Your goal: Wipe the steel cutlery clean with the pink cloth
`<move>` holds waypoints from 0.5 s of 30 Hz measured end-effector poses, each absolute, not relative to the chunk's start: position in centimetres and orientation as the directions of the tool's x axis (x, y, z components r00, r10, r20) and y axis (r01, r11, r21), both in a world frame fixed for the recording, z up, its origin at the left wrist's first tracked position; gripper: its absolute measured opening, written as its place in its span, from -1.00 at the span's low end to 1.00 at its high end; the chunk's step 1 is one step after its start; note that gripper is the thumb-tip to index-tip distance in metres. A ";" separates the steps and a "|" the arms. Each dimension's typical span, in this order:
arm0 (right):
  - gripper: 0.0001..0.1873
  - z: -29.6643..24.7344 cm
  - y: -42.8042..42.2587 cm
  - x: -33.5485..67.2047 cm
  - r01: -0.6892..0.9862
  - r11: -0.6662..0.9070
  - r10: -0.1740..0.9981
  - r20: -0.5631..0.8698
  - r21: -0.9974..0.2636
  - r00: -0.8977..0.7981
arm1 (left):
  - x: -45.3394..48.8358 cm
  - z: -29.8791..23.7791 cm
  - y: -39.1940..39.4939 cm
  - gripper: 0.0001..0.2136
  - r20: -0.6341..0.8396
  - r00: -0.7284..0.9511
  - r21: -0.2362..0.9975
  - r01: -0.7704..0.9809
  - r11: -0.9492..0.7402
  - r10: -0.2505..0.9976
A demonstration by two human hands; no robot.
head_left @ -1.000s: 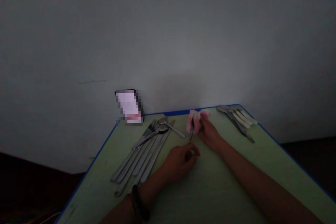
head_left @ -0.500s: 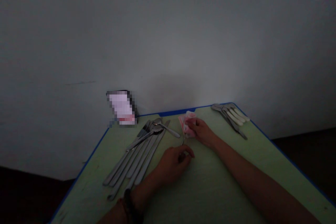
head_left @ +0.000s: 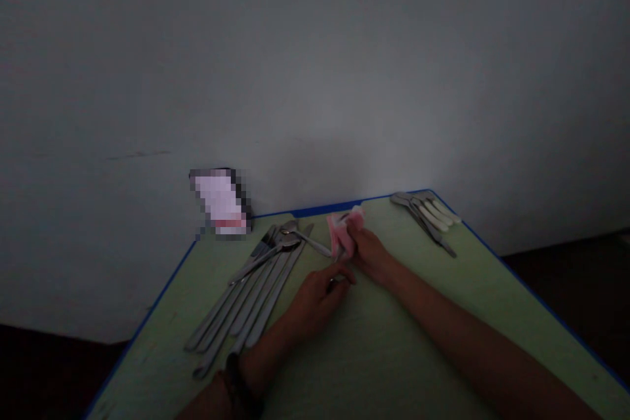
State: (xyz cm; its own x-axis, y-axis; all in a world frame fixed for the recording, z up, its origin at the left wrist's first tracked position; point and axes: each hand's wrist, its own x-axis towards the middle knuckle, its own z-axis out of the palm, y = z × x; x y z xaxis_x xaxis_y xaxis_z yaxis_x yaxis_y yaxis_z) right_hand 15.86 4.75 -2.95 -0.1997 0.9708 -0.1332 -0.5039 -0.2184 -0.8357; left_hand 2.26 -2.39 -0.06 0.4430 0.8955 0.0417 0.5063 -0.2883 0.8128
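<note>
My right hand (head_left: 367, 246) is closed on a pink and white cloth (head_left: 340, 236), pinched over the table's far middle. Just nearer to me, my left hand (head_left: 322, 292) has its fingers curled round a thin metal piece of cutlery (head_left: 341, 254). Its far end is covered by the cloth, so its kind cannot be made out. Left of my hands lies a fanned pile of steel cutlery: long-handled knives (head_left: 275, 289) side by side, with a spoon (head_left: 288, 244) and another spoon (head_left: 315, 246) resting across their far ends.
Spoons with white handles (head_left: 436, 215) and darker metal cutlery (head_left: 428, 226) lie at the far right of the green table (head_left: 394, 354), which has a blue edge. A phone with a blurred screen (head_left: 221, 200) leans on the grey wall (head_left: 315, 65) at the far left.
The cloth has shifted and spread more to the left round the cutlery's far end, with my right hand turning along. My left hand keeps its grip. The whole view has shifted slightly.
</note>
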 end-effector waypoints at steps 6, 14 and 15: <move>-0.59 -3.0 2.8 13.9 -0.405 -0.262 0.961 -0.197 -0.876 -0.195 | 2.3 -0.1 -2.4 -0.81 0.085 0.478 0.841 0.436 -0.321 0.874; -0.59 -3.1 5.2 15.5 -0.490 -0.109 0.993 -0.070 -0.865 -0.097 | 2.3 0.2 -2.9 -0.75 0.017 0.570 0.683 0.594 -0.426 0.822; -0.60 -3.1 5.6 15.8 -0.465 -0.087 0.994 -0.047 -0.881 -0.097 | 2.2 0.3 -2.9 -0.75 0.017 0.585 0.680 0.588 -0.438 0.811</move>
State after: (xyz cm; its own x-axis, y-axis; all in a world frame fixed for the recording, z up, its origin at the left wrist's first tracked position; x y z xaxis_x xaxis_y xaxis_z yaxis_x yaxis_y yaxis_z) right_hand 15.84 5.57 -3.14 -0.0971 0.9942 -0.0471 -0.4651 -0.0872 -0.8810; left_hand 2.22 -2.89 0.25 0.5848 0.8110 0.0169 0.5879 -0.4381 0.6800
